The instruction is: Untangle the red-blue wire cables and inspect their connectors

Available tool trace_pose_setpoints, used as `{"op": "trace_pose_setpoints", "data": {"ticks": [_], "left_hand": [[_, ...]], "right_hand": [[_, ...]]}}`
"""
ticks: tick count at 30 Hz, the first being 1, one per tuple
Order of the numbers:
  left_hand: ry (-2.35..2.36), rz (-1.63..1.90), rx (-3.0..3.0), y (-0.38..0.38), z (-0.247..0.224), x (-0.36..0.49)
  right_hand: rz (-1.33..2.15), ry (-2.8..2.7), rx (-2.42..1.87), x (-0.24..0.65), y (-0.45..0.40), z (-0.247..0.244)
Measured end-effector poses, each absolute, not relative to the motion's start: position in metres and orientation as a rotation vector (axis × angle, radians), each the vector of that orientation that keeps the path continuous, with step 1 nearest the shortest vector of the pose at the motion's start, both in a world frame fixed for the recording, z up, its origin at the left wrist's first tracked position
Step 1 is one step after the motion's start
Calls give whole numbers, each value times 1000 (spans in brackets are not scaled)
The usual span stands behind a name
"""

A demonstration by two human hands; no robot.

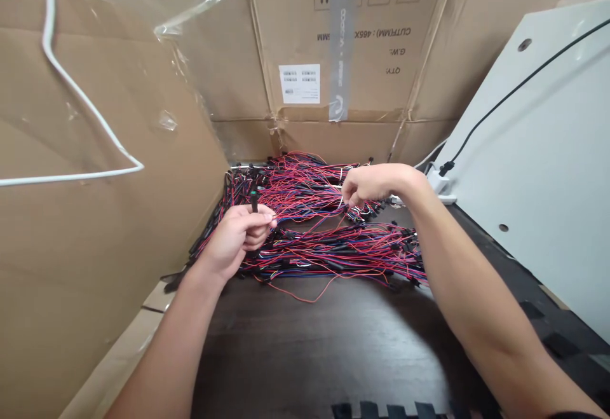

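Wires [305, 247] heaped mid-frame; we pinch black connector [254, 201] in left hand [236, 234]; right hand [369, 185] pressed together at wires, pinching what, can't tell.

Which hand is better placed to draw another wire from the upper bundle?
Probably the right hand: it is already at the upper bundle of red and blue wires, fingers down among them, while the left hand is closed around a black connector.
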State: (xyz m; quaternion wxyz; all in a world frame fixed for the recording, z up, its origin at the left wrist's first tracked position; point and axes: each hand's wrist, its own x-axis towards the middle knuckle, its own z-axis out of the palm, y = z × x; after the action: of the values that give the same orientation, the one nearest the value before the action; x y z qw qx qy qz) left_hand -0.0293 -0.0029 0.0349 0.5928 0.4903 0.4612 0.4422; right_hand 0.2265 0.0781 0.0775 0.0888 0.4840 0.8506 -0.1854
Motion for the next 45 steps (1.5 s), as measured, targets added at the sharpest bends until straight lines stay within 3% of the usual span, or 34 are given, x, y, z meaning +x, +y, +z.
{"op": "trace_pose_setpoints", "data": {"ticks": [9, 25, 27, 31, 34, 41, 45], "left_hand": [[1041, 966, 1112, 2, 31, -31], [1001, 1242, 1117, 1, 31, -32], [1002, 1290, 1125, 1, 31, -33], [1050, 1432, 1174, 2, 30, -31], [1103, 1544, 1267, 2, 27, -29], [1339, 1814, 1900, -2, 20, -31], [1369, 2024, 2186, -7, 24, -34]], "right_hand": [[-610, 2590, 1392, 231, 91, 69], [-819, 2783, 1357, 235, 95, 65], [-1058, 2797, 1314, 234, 90, 68], [-1913, 2631, 1167, 235, 80, 73], [-2126, 2633, 1155, 239, 76, 77], [-1514, 3037, 1550, 241, 65, 100], [-1293, 2958, 1661, 245, 58, 100]]}}
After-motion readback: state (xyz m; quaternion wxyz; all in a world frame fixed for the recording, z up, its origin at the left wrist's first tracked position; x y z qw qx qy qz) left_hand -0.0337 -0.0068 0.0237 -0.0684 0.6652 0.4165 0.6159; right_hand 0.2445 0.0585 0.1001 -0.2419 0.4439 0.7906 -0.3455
